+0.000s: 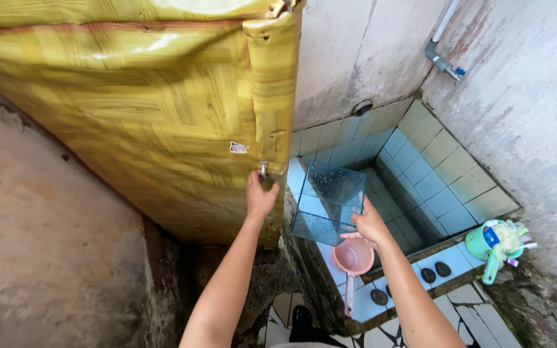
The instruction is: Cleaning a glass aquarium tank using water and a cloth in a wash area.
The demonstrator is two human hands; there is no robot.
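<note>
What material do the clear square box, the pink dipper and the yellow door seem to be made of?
The clear square box in the right hand looks like rigid transparent plastic, bluish and see-through. The pink dipper looks like matte moulded plastic, bowl and handle in one piece. The yellow door, which the left hand touches at its latch, seems covered in glossy wood-grain vinyl sheet: it wrinkles and is torn at the edge.
</note>
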